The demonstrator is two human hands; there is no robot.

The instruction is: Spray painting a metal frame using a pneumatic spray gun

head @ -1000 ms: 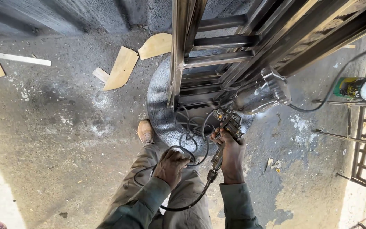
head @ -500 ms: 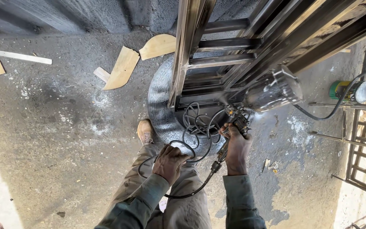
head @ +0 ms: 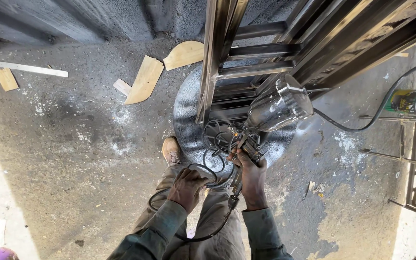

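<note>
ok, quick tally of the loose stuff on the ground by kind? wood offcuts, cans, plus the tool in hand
Wood offcuts: 5, two curved, one small block, one thin strip, one small piece
Paint can: 1
Spray gun: 1, in the right hand
Total: 7

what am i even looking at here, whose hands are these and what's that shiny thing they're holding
This is one picture from a camera worn on a person's head, looking straight down at their own arms, legs and the concrete floor.

The right hand grips a paint spray gun with a shiny metal cup on top. The left hand holds a loop of the gun's black hose.

The gun points at a dark metal frame of bars standing over a round grey disc.

Wood offcuts lie on the floor, one brown shoe shows, and a green can lies at the right.
</note>
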